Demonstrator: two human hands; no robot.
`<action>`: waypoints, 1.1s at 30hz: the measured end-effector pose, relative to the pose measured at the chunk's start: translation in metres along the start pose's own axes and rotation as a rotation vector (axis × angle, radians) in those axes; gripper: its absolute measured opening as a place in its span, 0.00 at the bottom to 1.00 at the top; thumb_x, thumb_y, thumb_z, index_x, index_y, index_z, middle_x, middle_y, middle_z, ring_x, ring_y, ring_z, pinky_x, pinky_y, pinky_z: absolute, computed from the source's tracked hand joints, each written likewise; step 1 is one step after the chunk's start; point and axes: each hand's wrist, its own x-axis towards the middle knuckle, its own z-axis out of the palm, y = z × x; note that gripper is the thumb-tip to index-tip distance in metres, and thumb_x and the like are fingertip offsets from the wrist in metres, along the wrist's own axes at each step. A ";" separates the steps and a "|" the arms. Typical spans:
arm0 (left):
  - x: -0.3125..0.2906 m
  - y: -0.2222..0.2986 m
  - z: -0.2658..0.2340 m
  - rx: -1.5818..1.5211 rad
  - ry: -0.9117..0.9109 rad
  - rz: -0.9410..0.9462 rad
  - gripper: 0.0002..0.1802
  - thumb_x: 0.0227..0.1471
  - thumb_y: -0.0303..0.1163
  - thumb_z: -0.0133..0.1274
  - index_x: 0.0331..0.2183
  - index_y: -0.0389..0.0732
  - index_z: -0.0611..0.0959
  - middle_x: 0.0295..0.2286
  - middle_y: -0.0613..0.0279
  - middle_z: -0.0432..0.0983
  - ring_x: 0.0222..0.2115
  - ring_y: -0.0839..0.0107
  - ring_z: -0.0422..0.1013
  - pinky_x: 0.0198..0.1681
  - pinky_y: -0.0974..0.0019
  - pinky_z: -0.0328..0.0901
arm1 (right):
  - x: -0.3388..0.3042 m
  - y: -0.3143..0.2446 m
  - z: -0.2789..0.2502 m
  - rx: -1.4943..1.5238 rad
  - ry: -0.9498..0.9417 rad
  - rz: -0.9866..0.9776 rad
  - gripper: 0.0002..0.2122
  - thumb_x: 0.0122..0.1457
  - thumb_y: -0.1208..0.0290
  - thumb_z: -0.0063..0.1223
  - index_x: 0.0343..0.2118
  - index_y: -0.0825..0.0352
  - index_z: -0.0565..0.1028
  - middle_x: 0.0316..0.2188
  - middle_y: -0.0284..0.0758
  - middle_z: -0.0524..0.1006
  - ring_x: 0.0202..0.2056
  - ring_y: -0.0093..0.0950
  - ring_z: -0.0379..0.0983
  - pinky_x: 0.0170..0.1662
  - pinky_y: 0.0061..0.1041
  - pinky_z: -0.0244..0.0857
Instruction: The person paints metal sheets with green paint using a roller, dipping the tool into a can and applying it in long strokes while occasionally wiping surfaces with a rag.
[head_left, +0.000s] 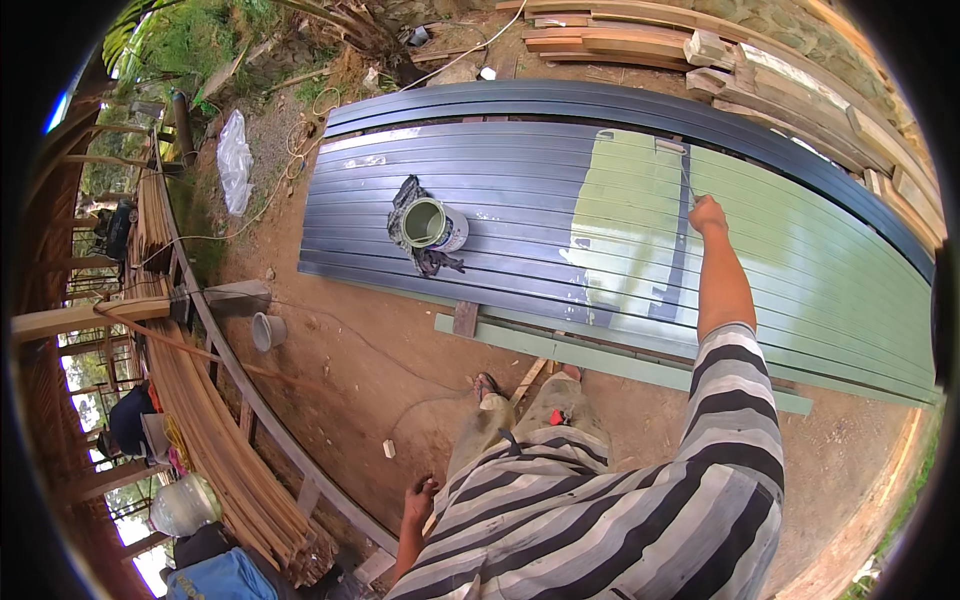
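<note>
My right hand (707, 212) is closed round the handle of a paint roller. The pale roller head (670, 146) rests near the far edge of the grooved board panel (500, 190). Green paint (630, 190) covers the panel's right part, with a dark strip left between two green areas; the left part is dark blue-grey. On that dark part stands a round paint can (432, 226), with a crumpled black plastic bag (412, 192) around its base. Down at my left side hangs my left hand (420, 495), its fingers loosely bent and apart, with nothing visible in them.
Lumber stacks (780, 90) lie beyond the panel. A green board (640, 358) runs along its near side. To the left are a small grey bucket (268, 331), a clear plastic sheet (234, 165), a thin cord on the dirt, and long wooden strips (215, 440) behind a curved rail.
</note>
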 end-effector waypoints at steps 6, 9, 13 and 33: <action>0.013 -0.023 -0.021 0.114 0.018 -0.066 0.24 0.58 0.40 0.50 0.52 0.36 0.73 0.42 0.51 0.77 0.40 0.64 0.74 0.42 0.63 0.67 | -0.017 0.005 0.007 -0.033 -0.062 -0.025 0.19 0.59 0.67 0.41 0.53 0.57 0.71 0.50 0.43 0.74 0.52 0.42 0.70 0.53 0.41 0.65; 0.032 -0.013 -0.019 0.125 -0.004 -0.021 0.24 0.58 0.41 0.50 0.53 0.37 0.74 0.42 0.53 0.77 0.40 0.64 0.74 0.41 0.62 0.67 | -0.051 0.076 0.026 -0.056 -0.066 -0.062 0.20 0.58 0.67 0.43 0.54 0.55 0.71 0.47 0.46 0.75 0.50 0.43 0.71 0.52 0.42 0.67; 0.052 -0.002 -0.009 0.124 -0.049 0.038 0.25 0.59 0.42 0.49 0.53 0.37 0.73 0.42 0.53 0.78 0.41 0.63 0.74 0.42 0.62 0.67 | -0.154 0.163 0.053 -0.090 -0.051 -0.116 0.22 0.53 0.69 0.49 0.54 0.53 0.72 0.41 0.47 0.77 0.44 0.49 0.73 0.48 0.43 0.69; 0.147 0.080 -0.002 0.259 -0.234 0.184 0.25 0.58 0.45 0.49 0.53 0.41 0.73 0.43 0.54 0.77 0.39 0.64 0.74 0.41 0.60 0.66 | -0.480 0.218 0.119 0.094 0.020 0.051 0.22 0.54 0.73 0.48 0.54 0.54 0.72 0.31 0.54 0.77 0.33 0.50 0.75 0.37 0.46 0.69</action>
